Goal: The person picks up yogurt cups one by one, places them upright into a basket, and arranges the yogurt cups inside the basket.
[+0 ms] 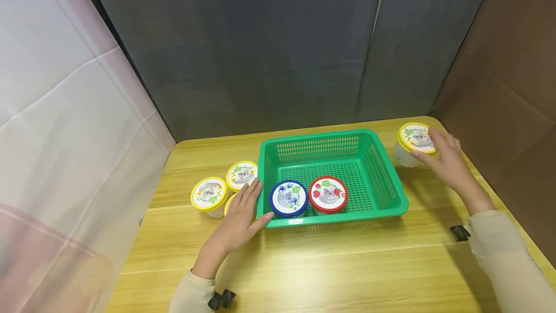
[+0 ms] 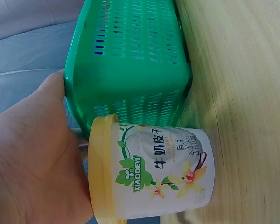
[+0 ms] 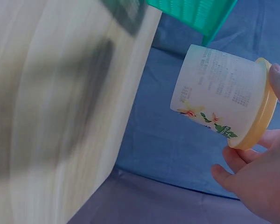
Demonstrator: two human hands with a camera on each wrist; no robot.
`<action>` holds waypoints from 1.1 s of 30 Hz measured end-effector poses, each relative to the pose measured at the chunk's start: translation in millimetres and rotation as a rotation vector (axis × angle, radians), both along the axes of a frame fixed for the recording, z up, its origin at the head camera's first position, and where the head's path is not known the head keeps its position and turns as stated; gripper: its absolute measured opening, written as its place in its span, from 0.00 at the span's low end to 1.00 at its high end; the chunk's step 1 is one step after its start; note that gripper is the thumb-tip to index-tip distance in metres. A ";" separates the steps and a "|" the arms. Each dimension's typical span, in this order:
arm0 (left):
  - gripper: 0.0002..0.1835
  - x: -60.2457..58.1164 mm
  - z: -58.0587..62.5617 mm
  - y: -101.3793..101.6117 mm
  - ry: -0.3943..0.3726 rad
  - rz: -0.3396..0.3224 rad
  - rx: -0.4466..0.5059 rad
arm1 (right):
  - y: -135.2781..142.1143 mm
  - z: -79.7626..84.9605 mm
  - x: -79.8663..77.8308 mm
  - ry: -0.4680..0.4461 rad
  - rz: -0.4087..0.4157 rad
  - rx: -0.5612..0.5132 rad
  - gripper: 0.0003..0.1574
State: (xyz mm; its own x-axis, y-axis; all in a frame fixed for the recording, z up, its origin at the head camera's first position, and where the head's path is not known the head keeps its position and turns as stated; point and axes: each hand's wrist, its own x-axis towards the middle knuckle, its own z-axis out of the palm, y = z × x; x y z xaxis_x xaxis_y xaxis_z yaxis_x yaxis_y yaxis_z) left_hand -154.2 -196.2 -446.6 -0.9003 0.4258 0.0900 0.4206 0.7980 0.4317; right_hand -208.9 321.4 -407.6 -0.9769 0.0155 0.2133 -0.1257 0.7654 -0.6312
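My right hand pinches the yellow lid of a white paper tub between thumb and fingers, to the right of the green basket. In the right wrist view this tub is held off the table. My left hand rests at the basket's left rim, fingers fairly straight and thumb by the front corner. Beneath it is a partly hidden yellow-lidded tub; the left wrist view shows a vanilla-flower tub beside the basket wall. Inside the basket stand a blue-lidded tub and a red-lidded tub.
Two more yellow-lidded tubs, one outer and one farther back, stand left of the basket. The wooden table ends at a dark cloth wall behind, with a pale wall left and a brown one right.
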 end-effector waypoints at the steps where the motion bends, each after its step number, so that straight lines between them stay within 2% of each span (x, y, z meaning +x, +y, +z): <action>1: 0.44 0.1 0.0 -0.1 -0.001 0.001 0.002 | -1.0 1.3 -0.2 0.005 0.002 0.000 0.55; 18: 0.45 -0.1 -1.1 -1.3 -0.008 0.004 0.005 | -28.0 25.5 -1.3 0.079 0.058 -0.044 0.53; 25: 0.45 0.2 -1.2 -1.4 -0.014 0.004 0.006 | -46.2 26.8 -1.5 0.098 0.097 -0.058 0.51; 33: 0.45 0.5 -1.7 -1.2 -0.017 0.003 0.006 | -63.9 20.2 -2.1 0.086 0.146 -0.053 0.50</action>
State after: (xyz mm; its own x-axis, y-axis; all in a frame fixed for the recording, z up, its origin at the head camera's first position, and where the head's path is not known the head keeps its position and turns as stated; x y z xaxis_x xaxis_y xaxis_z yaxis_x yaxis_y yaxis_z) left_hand -153.7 -197.4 -448.3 -0.9031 0.4224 0.0772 0.4106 0.7968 0.4434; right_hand -211.0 257.5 -387.4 -0.9476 -0.1122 0.2992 -0.2889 0.7008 -0.6522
